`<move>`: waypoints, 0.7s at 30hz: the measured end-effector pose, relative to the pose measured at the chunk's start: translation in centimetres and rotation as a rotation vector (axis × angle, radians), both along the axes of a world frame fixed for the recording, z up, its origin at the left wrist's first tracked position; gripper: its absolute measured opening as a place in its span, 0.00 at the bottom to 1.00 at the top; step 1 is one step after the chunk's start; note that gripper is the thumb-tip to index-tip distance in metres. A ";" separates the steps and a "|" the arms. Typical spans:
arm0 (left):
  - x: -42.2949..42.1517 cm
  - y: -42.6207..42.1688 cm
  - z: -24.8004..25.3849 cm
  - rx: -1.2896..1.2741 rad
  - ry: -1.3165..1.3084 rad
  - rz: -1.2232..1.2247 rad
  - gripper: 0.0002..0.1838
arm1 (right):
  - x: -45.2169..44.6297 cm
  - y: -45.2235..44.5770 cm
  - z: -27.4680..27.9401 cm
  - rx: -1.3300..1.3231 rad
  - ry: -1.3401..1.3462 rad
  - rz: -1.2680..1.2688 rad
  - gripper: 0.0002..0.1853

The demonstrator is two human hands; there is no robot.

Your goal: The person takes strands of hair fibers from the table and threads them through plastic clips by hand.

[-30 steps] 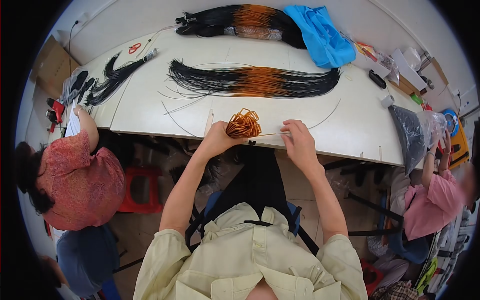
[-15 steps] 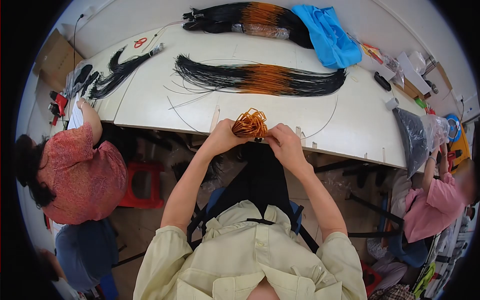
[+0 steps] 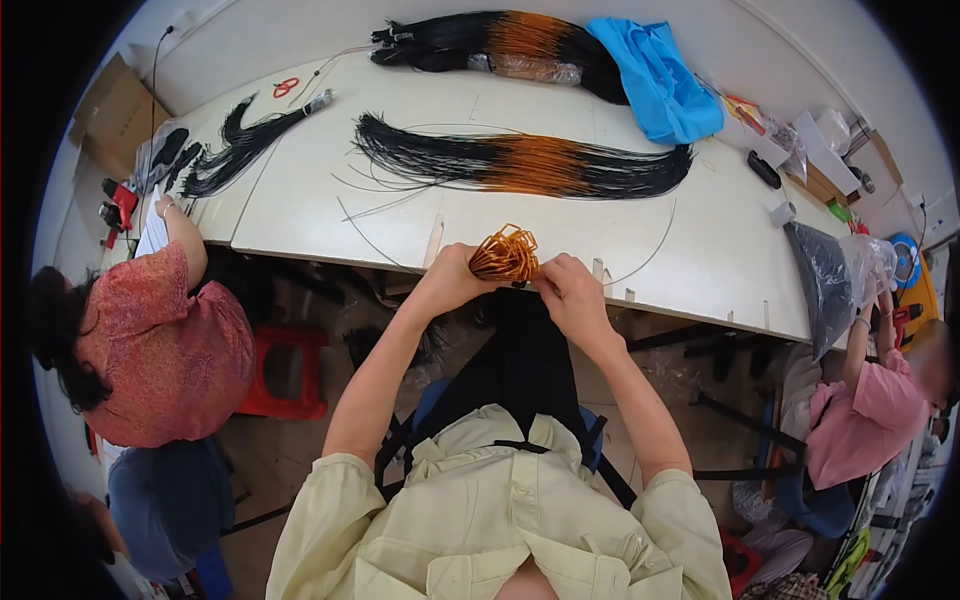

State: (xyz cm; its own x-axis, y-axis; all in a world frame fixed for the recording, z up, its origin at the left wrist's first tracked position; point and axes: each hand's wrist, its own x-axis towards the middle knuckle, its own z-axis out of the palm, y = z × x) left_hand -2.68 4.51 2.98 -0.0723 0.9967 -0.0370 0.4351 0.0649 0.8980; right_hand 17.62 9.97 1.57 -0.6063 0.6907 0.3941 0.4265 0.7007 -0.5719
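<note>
A bunch of orange wires (image 3: 507, 254), bent into loops at the top, stands up out of my left hand (image 3: 447, 281), whose fingers are wrapped round it. Close against its right side, my right hand (image 3: 577, 299) has thumb and fingers pinched together at a wire; the pinched part is mostly hidden. A thin dark wire (image 3: 664, 241) curves over the table on the right towards that hand. Another thin wire end (image 3: 372, 236) slants towards my left hand. Just beyond lies a spread bundle of black wires with an orange middle (image 3: 535, 162).
On the white table (image 3: 300, 215) are a thicker wire bundle (image 3: 530, 35), a blue cloth or bag (image 3: 660, 80), a tied black bundle (image 3: 245, 145) and red scissors (image 3: 286, 87). One person (image 3: 170, 340) sits left, another (image 3: 865, 410) right, beside a dark plastic bag (image 3: 818, 285).
The view has shifted slightly. The orange loops tilt and sit a little differently in my left hand. Both hands keep nearly the same place and grip.
</note>
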 end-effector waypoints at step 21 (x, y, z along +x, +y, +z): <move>5.8 -6.8 -4.8 0.103 -0.288 0.323 0.05 | -2.5 -7.0 -4.7 -1.432 1.165 -0.120 0.04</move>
State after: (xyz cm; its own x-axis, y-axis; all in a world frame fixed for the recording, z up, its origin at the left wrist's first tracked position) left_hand 3.11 -2.31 -1.85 -0.3820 0.9242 -0.0030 0.1387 0.0605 0.9885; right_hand 15.14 2.99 -3.15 -0.4194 0.8464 -0.3282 -0.5663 -0.5265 -0.6341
